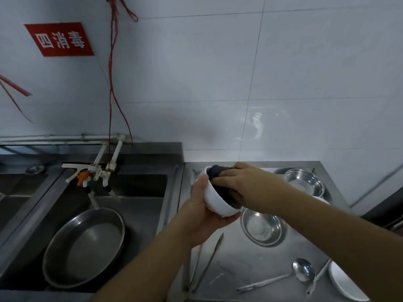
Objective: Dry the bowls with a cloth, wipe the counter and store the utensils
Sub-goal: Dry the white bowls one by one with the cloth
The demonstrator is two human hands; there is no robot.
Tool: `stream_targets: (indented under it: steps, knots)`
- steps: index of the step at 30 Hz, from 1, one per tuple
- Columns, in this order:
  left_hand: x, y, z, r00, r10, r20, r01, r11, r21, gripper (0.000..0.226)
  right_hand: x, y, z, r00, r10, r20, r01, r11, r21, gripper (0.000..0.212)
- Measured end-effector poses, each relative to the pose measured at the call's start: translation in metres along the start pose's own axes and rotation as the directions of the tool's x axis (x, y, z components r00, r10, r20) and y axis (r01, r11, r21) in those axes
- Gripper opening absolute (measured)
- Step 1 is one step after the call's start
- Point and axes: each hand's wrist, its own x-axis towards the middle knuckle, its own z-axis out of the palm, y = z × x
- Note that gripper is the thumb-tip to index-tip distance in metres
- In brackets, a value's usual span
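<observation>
The left hand cups a white bowl from beneath, thumb hooked over the near rim, holding it tilted above the steel counter. The tilt turns the bowl's mouth toward the right hand, which is likely why it is held so. The right hand has its fingers curled round a dark cloth and presses it into the bowl's interior. Judgement: the drying step is in progress on this bowl; wiping and storing are not yet begun.

Two steel bowls stand on the counter to the right: one just below the held bowl, one near the back wall. Whether they are dry cannot be told. Tongs lie lengthwise near the counter's left edge. A ladle rests bowl-up toward the front, beside a second utensil that I cannot identify. A white dish sits at the front right corner, partly cut off by the frame.

In the sink to the left, a large steel pan lies below the tap.
</observation>
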Motion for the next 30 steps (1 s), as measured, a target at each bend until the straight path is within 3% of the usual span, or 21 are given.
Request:
stream_targets:
  steps: [2,5,9,10,12,13,15,17,20,22,24,26,28,30]
  knots:
    - [0.0,0.008,-0.009,1.0,0.021,-0.007,-0.02,0.994,0.109,0.102,0.007,-0.011,0.0,0.985,0.146,0.092,-0.153,0.985,0.082,0.039]
    - [0.003,0.02,-0.019,0.998,0.058,0.014,-0.059,0.972,0.229,0.093,0.018,-0.025,-0.004,0.915,0.33,0.232,-0.378,0.901,0.211,0.027]
    - [0.008,0.029,-0.026,0.988,0.094,0.118,-0.134,0.91,0.392,0.078,0.027,-0.03,-0.012,0.805,0.436,0.401,-0.578,0.727,0.37,0.03]
    - [0.009,0.031,-0.028,0.984,0.088,0.155,-0.148,0.888,0.436,0.075,0.025,-0.03,-0.012,0.778,0.435,0.453,-0.625,0.61,0.488,0.032]
    - [0.011,0.034,-0.035,0.973,0.049,0.228,-0.159,0.855,0.493,0.072,0.018,-0.033,-0.012,0.713,0.389,0.584,-0.678,0.168,0.715,0.038]
    - [0.011,0.034,-0.039,0.966,0.035,0.256,-0.163,0.851,0.499,0.071,0.014,-0.034,-0.012,0.688,0.354,0.634,-0.666,-0.039,0.745,0.044]
    - [0.011,0.036,-0.044,0.957,0.014,0.29,-0.158,0.864,0.478,0.074,0.006,-0.036,-0.006,0.664,0.331,0.67,-0.618,-0.261,0.742,0.058]
    - [0.009,0.037,-0.045,0.952,0.006,0.307,-0.142,0.895,0.423,0.086,0.001,-0.041,0.002,0.696,0.343,0.631,-0.509,-0.385,0.77,0.058]
    - [0.01,0.035,-0.042,0.939,-0.017,0.343,-0.112,0.929,0.354,0.109,0.0,-0.052,0.01,0.771,0.373,0.516,-0.272,-0.54,0.797,0.04]
    - [0.013,0.034,-0.036,0.938,-0.012,0.347,-0.108,0.94,0.325,0.114,0.004,-0.057,0.014,0.79,0.412,0.454,-0.118,-0.624,0.772,0.042]
    - [0.012,0.031,-0.028,0.948,0.014,0.317,-0.115,0.946,0.303,0.108,0.01,-0.061,0.018,0.757,0.522,0.393,-0.006,-0.596,0.803,0.042]
    - [0.011,0.025,-0.023,0.965,0.012,0.262,-0.083,0.962,0.261,0.102,0.018,-0.064,0.022,0.661,0.684,0.309,0.032,-0.437,0.899,0.028]
    - [0.012,0.019,-0.021,0.973,-0.001,0.229,-0.051,0.975,0.218,0.1,0.022,-0.066,0.024,0.581,0.798,0.158,-0.101,-0.122,0.987,0.024]
    - [0.011,0.016,-0.02,0.978,-0.004,0.206,-0.038,0.98,0.197,0.103,0.02,-0.061,0.024,0.582,0.812,-0.038,-0.295,0.254,0.921,0.022]
